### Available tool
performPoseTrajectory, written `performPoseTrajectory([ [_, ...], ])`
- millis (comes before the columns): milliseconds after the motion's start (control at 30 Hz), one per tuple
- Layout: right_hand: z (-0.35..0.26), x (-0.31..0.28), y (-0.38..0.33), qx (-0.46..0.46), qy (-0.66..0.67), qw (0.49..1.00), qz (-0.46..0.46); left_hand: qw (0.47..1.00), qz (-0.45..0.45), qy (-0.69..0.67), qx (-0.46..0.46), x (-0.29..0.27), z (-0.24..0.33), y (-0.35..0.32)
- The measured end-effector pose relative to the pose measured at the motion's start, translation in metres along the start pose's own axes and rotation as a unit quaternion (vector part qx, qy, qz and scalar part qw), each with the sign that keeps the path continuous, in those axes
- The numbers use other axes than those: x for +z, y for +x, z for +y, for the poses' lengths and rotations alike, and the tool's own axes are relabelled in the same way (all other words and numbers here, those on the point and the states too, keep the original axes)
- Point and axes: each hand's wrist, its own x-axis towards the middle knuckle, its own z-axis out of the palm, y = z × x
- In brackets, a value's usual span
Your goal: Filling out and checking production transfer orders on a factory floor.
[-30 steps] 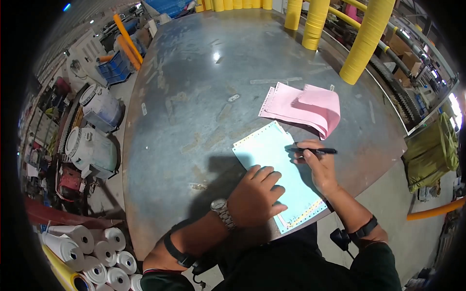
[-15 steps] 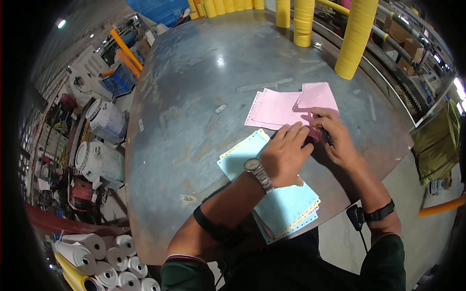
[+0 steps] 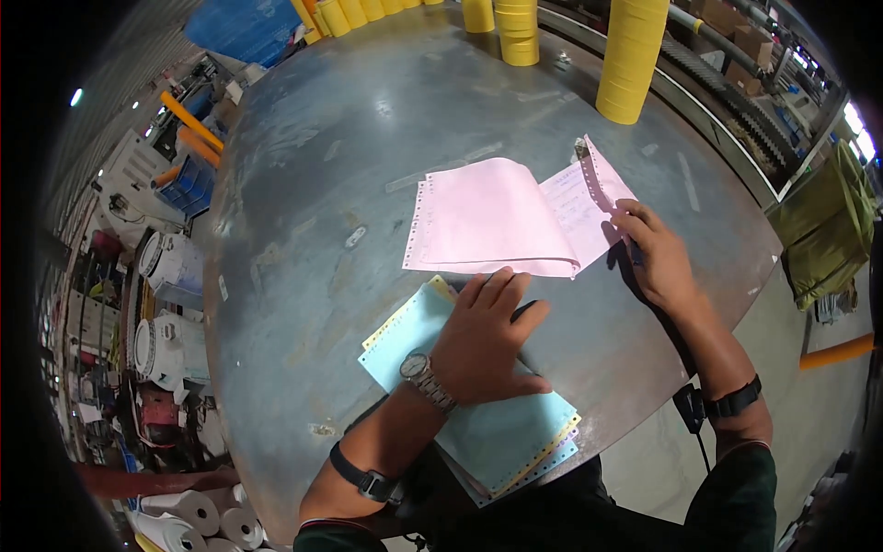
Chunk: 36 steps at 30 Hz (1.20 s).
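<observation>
Pink perforated sheets (image 3: 478,212) lie on the metal table, the left part bulging upward. Their right part, with handwriting on it, is opened out, and its punched edge strip stands up. My right hand (image 3: 660,262) pinches the right side of this pink paper; something dark, perhaps a pen, shows partly under its fingers. Over a stack of light-blue, yellow and other perforated sheets (image 3: 515,437), my left hand (image 3: 487,340) is spread flat, its fingertips at the near edge of the pink paper. A metal watch (image 3: 428,380) is on the left wrist.
Yellow rolls (image 3: 633,64) stand upright along the far side of the grey table (image 3: 285,304). A conveyor-like rail (image 3: 736,120) runs beyond the right edge. White drums (image 3: 173,348) and white rolls (image 3: 181,511) are on the left. A green bag (image 3: 823,230) hangs at the right.
The pink sheets have been opened out and moved left relative to the table, their right part unfolded. My left hand has drawn back toward me; the right still holds the pink paper's right side.
</observation>
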Motion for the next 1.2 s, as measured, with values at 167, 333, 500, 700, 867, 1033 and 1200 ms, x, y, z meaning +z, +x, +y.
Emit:
performPoseTrajectory([
  [167,-0.003,-0.002,0.019,-0.095,-0.150,0.982,-0.063,0.999,-0.041,0.021,-0.023,0.000,-0.001,0.003],
  [333,-0.033,0.013,0.025,-0.182,-0.101,0.969,-0.131,0.998,-0.044,0.007,-0.033,0.004,-0.003,-0.004],
  [500,-0.035,0.018,0.019,-0.232,-0.104,0.960,-0.118,0.998,0.032,0.024,0.054,-0.002,0.002,0.000],
  [700,-0.053,0.019,0.010,-0.252,-0.056,0.954,-0.153,0.999,-0.009,0.037,-0.001,-0.010,0.000,0.006],
  [867,-0.035,0.018,0.010,-0.172,0.032,0.979,-0.101,0.999,-0.034,0.019,-0.030,0.000,-0.003,0.002],
  [1033,-0.014,0.005,0.008,-0.019,-0.045,0.998,-0.048,0.999,-0.020,0.003,-0.025,-0.003,-0.003,0.001],
  [1200,0.000,0.012,0.008,-0.006,0.085,0.996,-0.028,0.999,-0.029,0.001,-0.032,-0.004,-0.004,0.004],
])
